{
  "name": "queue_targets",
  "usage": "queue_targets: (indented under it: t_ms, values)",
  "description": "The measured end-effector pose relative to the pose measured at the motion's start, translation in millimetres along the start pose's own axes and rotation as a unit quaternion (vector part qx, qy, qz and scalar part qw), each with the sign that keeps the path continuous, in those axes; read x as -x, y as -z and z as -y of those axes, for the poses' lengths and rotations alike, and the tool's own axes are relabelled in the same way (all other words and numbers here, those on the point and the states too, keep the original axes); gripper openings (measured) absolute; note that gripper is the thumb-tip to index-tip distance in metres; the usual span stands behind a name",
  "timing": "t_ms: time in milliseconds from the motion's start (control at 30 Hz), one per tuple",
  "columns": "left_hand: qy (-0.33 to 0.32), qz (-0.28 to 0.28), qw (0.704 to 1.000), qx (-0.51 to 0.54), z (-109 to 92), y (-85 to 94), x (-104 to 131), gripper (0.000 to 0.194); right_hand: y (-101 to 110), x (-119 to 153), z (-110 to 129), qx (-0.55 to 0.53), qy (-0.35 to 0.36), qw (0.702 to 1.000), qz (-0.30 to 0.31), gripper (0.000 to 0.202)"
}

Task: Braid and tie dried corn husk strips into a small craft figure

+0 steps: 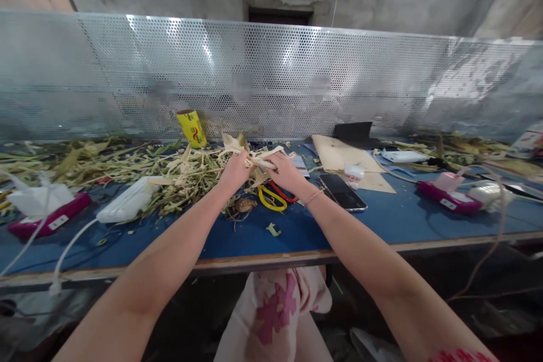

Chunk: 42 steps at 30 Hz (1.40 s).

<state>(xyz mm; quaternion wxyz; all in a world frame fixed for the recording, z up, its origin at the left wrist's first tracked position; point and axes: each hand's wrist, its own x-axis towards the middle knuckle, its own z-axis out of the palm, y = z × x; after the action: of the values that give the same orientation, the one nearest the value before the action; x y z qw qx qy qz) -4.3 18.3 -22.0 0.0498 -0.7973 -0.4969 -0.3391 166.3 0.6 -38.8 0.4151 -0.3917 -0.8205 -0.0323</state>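
Over the middle of the blue table, my left hand (236,171) is closed on a bundle of pale dried husk strips (232,143). My right hand (285,171) grips the same bundle from the other side, and both hands nearly meet. The bundle looks twisted or folded between the fingers; the fingertips are partly hidden. Below the hands lies a tool with yellow (271,203) and red loop handles, its other end out of sight. A small brown knotted clump (246,205) is beside it. A heap of dried plant strips (186,181) spreads to the left of my left hand.
A black phone (343,192) lies right of my right wrist, near a small white jar (354,172) and brown paper (339,155). Purple power strips (51,218) with cables stand at both sides. A yellow tube (192,128) leans before the perforated metal screen (271,79).
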Motion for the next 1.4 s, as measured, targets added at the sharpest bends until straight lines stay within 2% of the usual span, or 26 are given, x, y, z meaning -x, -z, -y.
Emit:
queue_targets:
  t_ms: [133,233,433,633,800,867,1000,1100,1233,1300,1400]
  values:
    - [-0.049,-0.009,0.999,0.007,-6.5,0.8,2.9,0.016,-1.8,0.7,1.3,0.0,-0.038,0.999,-0.006,0.019]
    - [-0.047,-0.026,0.998,0.018,-11.4,2.1,4.4,0.017,-0.1,-0.3,2.3,0.016,-0.042,0.999,-0.01,0.018]
    - [0.014,-0.087,0.993,0.081,-12.7,0.9,2.6,0.017,3.0,-2.1,6.4,-0.01,-0.045,0.999,-0.025,0.019]
    - [0.078,-0.125,0.985,0.087,-2.5,1.7,-2.0,0.021,1.1,-1.3,9.6,-0.011,-0.078,0.997,0.024,0.03]
    - [0.065,-0.142,0.987,0.047,6.5,6.5,-3.6,0.02,2.4,-3.8,0.6,-0.018,-0.191,0.981,0.015,0.043]
    - [0.056,-0.153,0.986,0.038,7.1,8.7,-3.5,0.019,6.0,-2.9,-1.1,0.006,-0.217,0.976,0.031,0.038]
    - [0.043,-0.155,0.986,0.03,5.4,12.8,-2.4,0.019,12.9,1.6,0.2,0.049,-0.204,0.977,0.033,0.02]
    - [0.015,-0.135,0.991,0.022,5.5,13.1,-0.8,0.022,14.5,1.8,1.6,0.058,-0.177,0.982,0.0,0.023]
    - [-0.044,-0.092,0.995,0.011,7.3,10.6,1.4,0.027,13.6,-2.4,3.3,0.069,-0.076,0.991,-0.084,0.03]
    - [-0.058,-0.072,0.996,0.007,7.6,9.7,2.2,0.03,13.1,-3.6,5.2,0.072,-0.043,0.992,-0.099,0.028]
    - [-0.062,-0.056,0.996,0.002,6.9,9.4,2.7,0.031,13.5,-2.9,9.0,0.061,-0.035,0.992,-0.106,0.03]
